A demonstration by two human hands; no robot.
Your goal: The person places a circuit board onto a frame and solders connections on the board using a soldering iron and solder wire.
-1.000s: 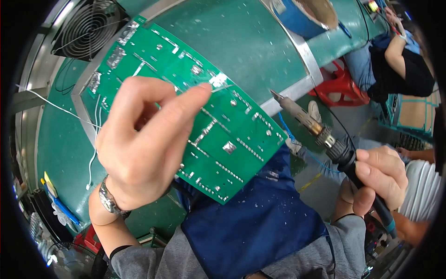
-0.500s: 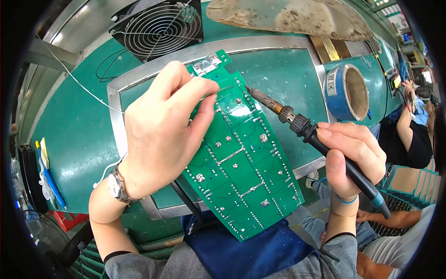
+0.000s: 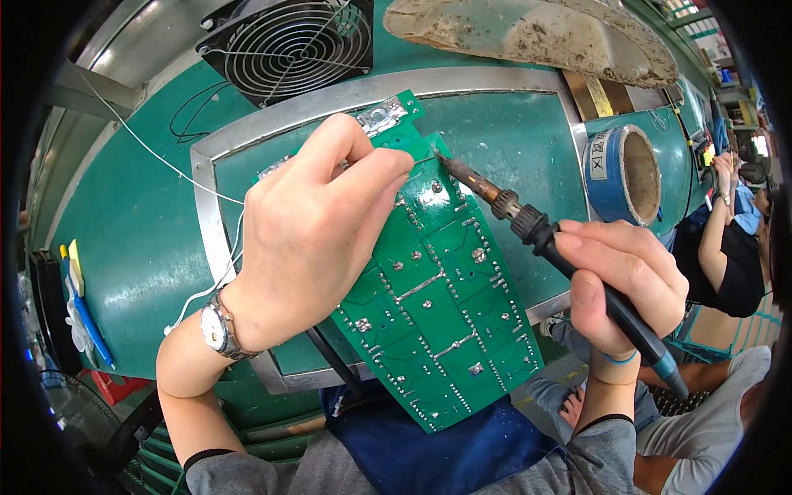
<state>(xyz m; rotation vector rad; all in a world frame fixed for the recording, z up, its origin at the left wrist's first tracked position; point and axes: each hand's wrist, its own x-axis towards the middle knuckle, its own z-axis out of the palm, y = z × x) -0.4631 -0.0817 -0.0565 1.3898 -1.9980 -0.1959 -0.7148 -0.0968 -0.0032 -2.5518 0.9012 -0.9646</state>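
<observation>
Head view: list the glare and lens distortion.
Head view: white glare on the circuit board below the tip of the soldering iron; head view: softer sheen on the green tabletop at left; head view: the metal frame bows under the fisheye lens, and the picture's corners are black.

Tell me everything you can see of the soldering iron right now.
The soldering iron is slim and pen-like: a dark, tapered tip, a worn brownish metal-looking barrel, dark ridged collars and a smooth black, plastic-looking handle with a teal section near its rear. The right hand grips the handle. It slants across the view, tip toward the upper left and rear toward the lower right. The tip is at the upper part of the green circuit board; whether they touch is unclear.
</observation>
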